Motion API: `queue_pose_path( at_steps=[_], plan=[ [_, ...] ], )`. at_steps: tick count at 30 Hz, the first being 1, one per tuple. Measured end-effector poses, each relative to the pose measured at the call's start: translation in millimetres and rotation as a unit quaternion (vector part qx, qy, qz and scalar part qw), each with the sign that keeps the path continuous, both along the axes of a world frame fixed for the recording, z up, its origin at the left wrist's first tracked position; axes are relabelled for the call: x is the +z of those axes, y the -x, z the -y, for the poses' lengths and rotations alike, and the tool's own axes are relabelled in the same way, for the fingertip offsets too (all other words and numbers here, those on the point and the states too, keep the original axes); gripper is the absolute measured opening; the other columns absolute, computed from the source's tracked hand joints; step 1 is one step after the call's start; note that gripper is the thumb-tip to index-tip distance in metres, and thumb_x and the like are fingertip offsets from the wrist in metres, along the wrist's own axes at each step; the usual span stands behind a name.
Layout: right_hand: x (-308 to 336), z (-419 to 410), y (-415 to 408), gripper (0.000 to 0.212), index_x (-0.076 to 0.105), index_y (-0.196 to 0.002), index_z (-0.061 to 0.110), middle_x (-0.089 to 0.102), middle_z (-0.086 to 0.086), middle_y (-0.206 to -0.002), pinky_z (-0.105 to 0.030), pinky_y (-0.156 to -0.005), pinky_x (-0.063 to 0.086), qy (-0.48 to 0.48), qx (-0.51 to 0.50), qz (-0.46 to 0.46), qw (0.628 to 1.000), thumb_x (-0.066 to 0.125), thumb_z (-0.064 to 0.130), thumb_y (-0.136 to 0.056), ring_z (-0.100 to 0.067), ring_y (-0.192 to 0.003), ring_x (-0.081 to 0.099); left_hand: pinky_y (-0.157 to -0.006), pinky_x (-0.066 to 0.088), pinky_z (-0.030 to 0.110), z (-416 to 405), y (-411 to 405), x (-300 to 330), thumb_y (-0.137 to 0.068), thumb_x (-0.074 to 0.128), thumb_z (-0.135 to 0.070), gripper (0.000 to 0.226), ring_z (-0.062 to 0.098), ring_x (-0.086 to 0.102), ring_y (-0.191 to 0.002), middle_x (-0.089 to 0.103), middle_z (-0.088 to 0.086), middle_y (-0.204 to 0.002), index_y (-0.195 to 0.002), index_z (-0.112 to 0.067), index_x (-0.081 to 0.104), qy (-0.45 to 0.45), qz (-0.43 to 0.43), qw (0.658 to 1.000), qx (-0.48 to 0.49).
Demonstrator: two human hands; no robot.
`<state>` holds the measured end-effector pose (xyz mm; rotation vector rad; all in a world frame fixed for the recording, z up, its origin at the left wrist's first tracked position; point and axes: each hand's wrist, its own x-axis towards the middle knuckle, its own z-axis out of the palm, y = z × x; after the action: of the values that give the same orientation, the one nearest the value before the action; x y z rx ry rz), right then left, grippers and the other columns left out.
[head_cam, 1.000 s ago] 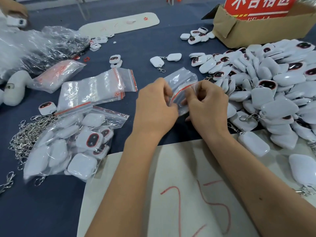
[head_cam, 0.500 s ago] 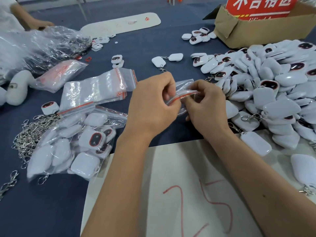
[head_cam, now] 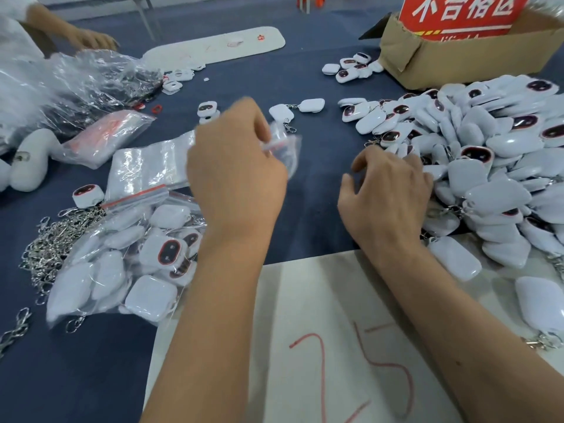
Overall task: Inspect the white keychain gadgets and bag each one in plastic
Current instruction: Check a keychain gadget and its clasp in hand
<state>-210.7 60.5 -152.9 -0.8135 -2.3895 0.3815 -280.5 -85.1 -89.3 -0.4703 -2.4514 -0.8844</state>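
My left hand (head_cam: 238, 172) grips a small clear plastic bag (head_cam: 287, 148) with a red zip strip, held above the blue table; what the bag holds is hidden by my fingers. My right hand (head_cam: 387, 193) holds nothing and hovers with loosely curled fingers at the left edge of the big heap of white keychain gadgets (head_cam: 476, 154). A pile of bagged gadgets (head_cam: 128, 264) lies at the lower left. A stack of empty zip bags (head_cam: 149, 169) lies just left of my left hand.
A cardboard box (head_cam: 457, 59) with a red sign stands at the back right. Loose metal chains (head_cam: 52, 245) lie at the left. A white sheet marked 25 (head_cam: 320, 346) sits under my forearms. Another person's hand (head_cam: 91, 41) works at crumpled plastic (head_cam: 61, 83) at the back left.
My hands have parted. The right hand let go of the bag and moved right to the heap; the left hand carried the bag to the left.
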Motion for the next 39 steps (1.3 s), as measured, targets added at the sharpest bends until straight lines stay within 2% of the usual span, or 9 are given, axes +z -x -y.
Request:
queue_pose_path(
  at_steps=[3, 6, 9, 15, 20, 25, 30, 33, 39],
  plan=[
    [-4, 4, 3, 0.018, 0.064, -0.110, 0.022, 0.071, -0.002, -0.102, -0.044, -0.093, 0.042, 0.019, 0.086, 0.052, 0.995, 0.066, 0.026, -0.092, -0.032, -0.108, 0.060, -0.074, 0.049, 0.037, -14, -6, -24, -0.083, 0.067, -0.017, 0.015, 0.033, 0.064, -0.096, 0.068, 0.004, -0.100, -0.097, -0.021, 0.067, 0.115, 0.143, 0.983, -0.009],
    [1, 7, 3, 0.015, 0.069, -0.102, 0.016, 0.068, 0.000, -0.089, -0.042, -0.088, 0.047, 0.103, 0.181, -0.019, 0.978, 0.070, 0.016, -0.088, -0.028, -0.092, 0.061, -0.079, 0.049, 0.038, -21, -9, -40, -0.088, 0.071, -0.035, 0.025, 0.030, 0.062, -0.100, 0.067, 0.003, -0.105, -0.106, -0.019, 0.063, 0.112, 0.192, 0.975, -0.026],
    [3, 9, 0, 0.014, 0.070, -0.098, 0.017, 0.068, -0.001, -0.092, -0.045, -0.089, 0.044, 0.060, 0.107, -0.052, 0.991, 0.065, 0.013, -0.086, -0.031, -0.100, 0.056, -0.075, 0.049, 0.037, -20, -4, -43, -0.086, 0.074, -0.042, 0.030, 0.029, 0.062, -0.092, 0.066, 0.001, -0.096, -0.103, -0.021, 0.060, 0.081, 0.183, 0.979, -0.042],
    [2, 13, -1, 0.040, 0.062, -0.117, 0.021, 0.056, -0.008, -0.118, -0.043, -0.090, 0.032, 0.046, 0.039, 0.114, 0.992, 0.059, 0.006, -0.080, -0.036, -0.121, 0.041, -0.075, 0.053, 0.038, -16, 0, -49, -0.087, 0.074, -0.044, 0.028, 0.025, 0.062, -0.085, 0.062, -0.004, -0.083, -0.093, -0.020, 0.061, 0.062, 0.232, 0.967, -0.090],
    [-3, 17, 0, 0.049, 0.063, -0.121, 0.014, 0.054, -0.008, -0.117, -0.019, -0.088, 0.024, 0.100, 0.127, 0.000, 0.987, 0.052, -0.011, -0.081, -0.031, -0.115, 0.042, -0.075, 0.049, 0.039, -12, 3, -50, -0.089, 0.071, -0.028, 0.017, 0.029, 0.062, -0.089, 0.068, 0.004, -0.088, -0.087, -0.014, 0.062, 0.061, 0.198, 0.978, -0.036],
    [-7, 10, 3, 0.029, 0.064, -0.116, 0.012, 0.066, -0.010, -0.110, -0.037, -0.088, 0.040, 0.051, 0.109, -0.005, 0.993, 0.055, -0.002, -0.093, -0.034, -0.103, 0.056, -0.071, 0.037, 0.032, -7, 7, -50, -0.084, 0.070, -0.015, 0.013, 0.030, 0.061, -0.089, 0.067, 0.003, -0.093, -0.092, -0.018, 0.059, 0.000, 0.173, 0.985, 0.021],
    [-1, 10, 3, 0.019, 0.067, -0.112, 0.010, 0.070, 0.003, -0.093, -0.041, -0.080, 0.056, 0.184, 0.141, -0.155, 0.960, 0.053, 0.003, -0.102, -0.019, -0.084, 0.067, -0.075, 0.050, 0.029, -14, 5, -47, -0.078, 0.083, -0.025, 0.026, 0.009, 0.063, -0.081, 0.062, -0.013, -0.081, -0.090, -0.022, 0.061, -0.090, 0.193, 0.974, -0.072],
    [0, 10, 3, 0.014, 0.062, -0.113, 0.011, 0.068, 0.004, -0.087, -0.025, -0.071, 0.053, 0.223, 0.169, -0.188, 0.942, 0.055, 0.006, -0.102, -0.005, -0.073, 0.066, -0.068, 0.044, 0.010, -19, 4, -44, -0.085, 0.078, -0.022, 0.014, -0.001, 0.060, -0.075, 0.064, -0.014, -0.081, -0.089, -0.024, 0.065, -0.152, 0.164, 0.967, -0.121],
    [-2, 9, 8, 0.013, 0.071, -0.108, 0.015, 0.071, 0.012, -0.093, -0.019, -0.079, 0.049, 0.275, 0.218, -0.183, 0.918, 0.071, 0.014, -0.095, -0.001, -0.084, 0.065, -0.076, 0.051, 0.013, -22, 3, -43, -0.096, 0.067, -0.019, 0.009, -0.001, 0.065, -0.086, 0.070, -0.015, -0.088, -0.102, -0.021, 0.074, -0.179, 0.197, 0.948, -0.175]
  ],
)
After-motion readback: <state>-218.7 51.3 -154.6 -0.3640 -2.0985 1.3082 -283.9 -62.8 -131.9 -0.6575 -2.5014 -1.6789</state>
